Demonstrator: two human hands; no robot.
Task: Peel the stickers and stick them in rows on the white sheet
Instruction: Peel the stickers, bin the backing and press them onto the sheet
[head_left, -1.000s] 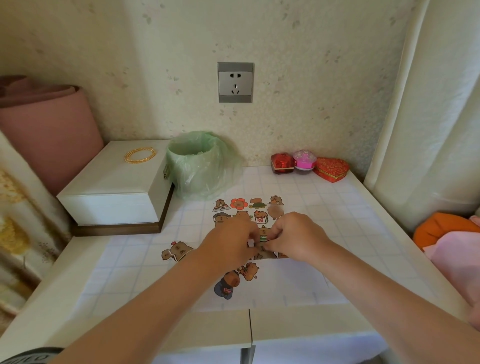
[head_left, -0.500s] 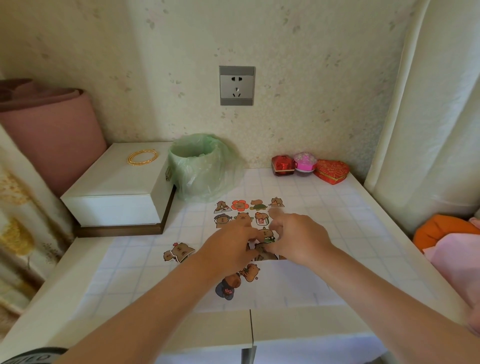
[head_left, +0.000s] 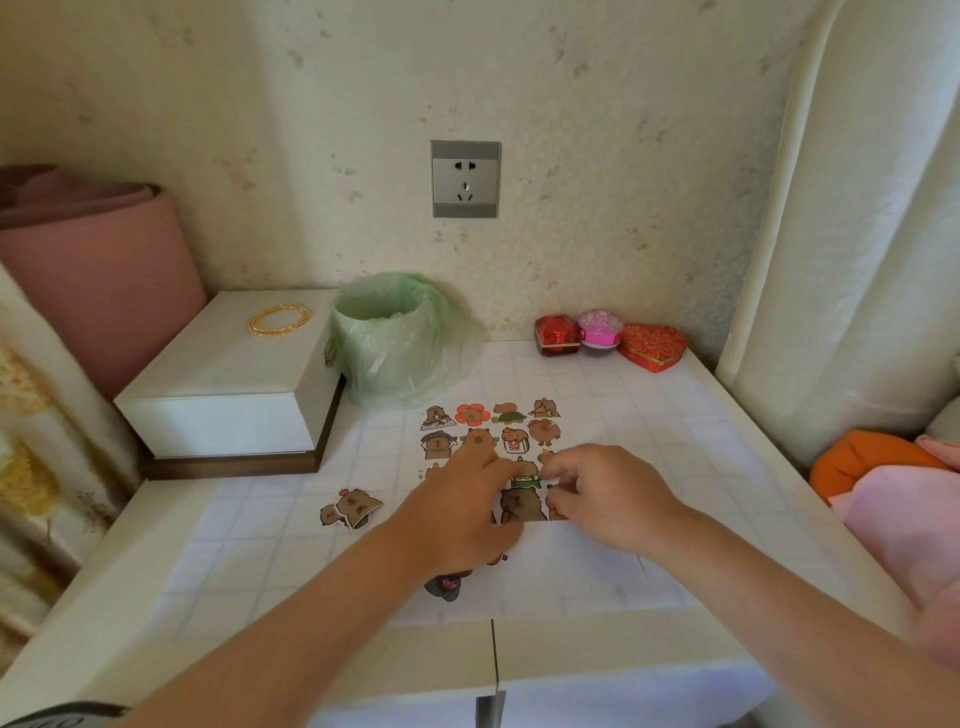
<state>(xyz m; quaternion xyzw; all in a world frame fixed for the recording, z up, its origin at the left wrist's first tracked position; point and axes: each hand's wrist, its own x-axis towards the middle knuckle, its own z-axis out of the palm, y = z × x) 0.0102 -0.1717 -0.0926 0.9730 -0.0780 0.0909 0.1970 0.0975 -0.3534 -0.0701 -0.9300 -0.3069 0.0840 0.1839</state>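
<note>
White sheet (head_left: 571, 556), L fingers (head_left: 488, 462) flat on it, R fingers (head_left: 558, 470) curled

The white sheet (head_left: 587, 566) is plain, and the bench (head_left: 249, 525) cover under it has a faint blue grid. The stickers (head_left: 519, 501) are mostly brown animals; one (head_left: 472, 414) appears ringed in red-orange petals. The box (head_left: 223, 395) is white with a dark brown base and carries a gold bangle (head_left: 279, 318). The bin bag (head_left: 395, 343) is pale green, the heart tin (head_left: 652, 345) red with gold, and the socket (head_left: 465, 179) grey.
</note>
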